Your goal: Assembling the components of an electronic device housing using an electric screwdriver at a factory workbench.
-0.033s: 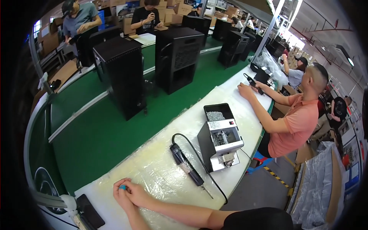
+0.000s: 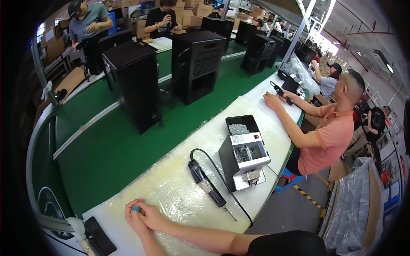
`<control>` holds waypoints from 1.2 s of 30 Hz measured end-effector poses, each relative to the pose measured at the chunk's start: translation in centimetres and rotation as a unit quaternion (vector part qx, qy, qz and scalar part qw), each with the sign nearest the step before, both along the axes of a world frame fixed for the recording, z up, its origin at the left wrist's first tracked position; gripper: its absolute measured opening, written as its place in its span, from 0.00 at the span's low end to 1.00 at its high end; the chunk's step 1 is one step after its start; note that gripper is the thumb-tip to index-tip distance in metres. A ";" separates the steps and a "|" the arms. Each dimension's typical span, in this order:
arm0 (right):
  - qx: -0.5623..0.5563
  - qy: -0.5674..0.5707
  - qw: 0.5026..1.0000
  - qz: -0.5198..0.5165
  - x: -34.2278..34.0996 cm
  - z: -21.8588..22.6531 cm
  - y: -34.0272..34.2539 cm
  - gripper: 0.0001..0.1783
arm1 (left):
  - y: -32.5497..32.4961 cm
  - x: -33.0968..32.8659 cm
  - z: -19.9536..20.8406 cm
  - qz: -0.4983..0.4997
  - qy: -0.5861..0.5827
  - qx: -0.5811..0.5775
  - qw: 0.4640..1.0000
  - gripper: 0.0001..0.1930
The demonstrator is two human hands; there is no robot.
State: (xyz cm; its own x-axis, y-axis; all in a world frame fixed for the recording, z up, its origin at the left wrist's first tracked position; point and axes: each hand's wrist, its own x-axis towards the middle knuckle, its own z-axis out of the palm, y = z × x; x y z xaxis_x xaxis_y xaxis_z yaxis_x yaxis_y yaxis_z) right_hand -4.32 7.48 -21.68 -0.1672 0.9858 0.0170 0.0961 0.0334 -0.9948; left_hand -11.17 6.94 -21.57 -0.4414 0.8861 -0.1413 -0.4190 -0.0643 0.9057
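Note:
My left hand (image 2: 132, 216) and my right hand (image 2: 152, 218) rest clasped together on the plastic-covered white bench top (image 2: 171, 196), near its left end. Their fingers are closed and partly hide one another; I see no tool or part in them. A teal band (image 2: 136, 209) circles one finger where the hands meet. To the right of them lies a black electric screwdriver (image 2: 206, 184), its bit toward me and its cable looping round. Beyond it stands a screw feeder (image 2: 245, 158) with a tray of small screws (image 2: 239, 129). A dark phone-like slab (image 2: 100, 235) lies left of my hands.
Black computer cases (image 2: 132, 87) stand on the green conveyor belt (image 2: 102, 158) across from me. At the right, a co-worker in an orange shirt (image 2: 329, 138) leans on the bench, holding a dark tool. A metal post (image 2: 57, 222) rises at the left.

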 end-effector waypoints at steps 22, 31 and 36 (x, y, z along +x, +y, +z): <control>0.066 0.008 0.997 0.048 -1.0 -0.4 -0.1 0.15 | -0.7 -4.3 -5.2 -0.108 0.044 0.006 0.993 0.26; -0.014 0.018 0.999 0.031 0.4 0.1 0.0 0.13 | 0.0 -0.1 1.5 -0.020 -0.017 -0.043 0.999 0.19; -0.001 -0.001 0.999 0.051 -0.3 0.1 -0.6 0.14 | -0.9 -1.0 1.5 -0.008 -0.028 -0.041 0.999 0.18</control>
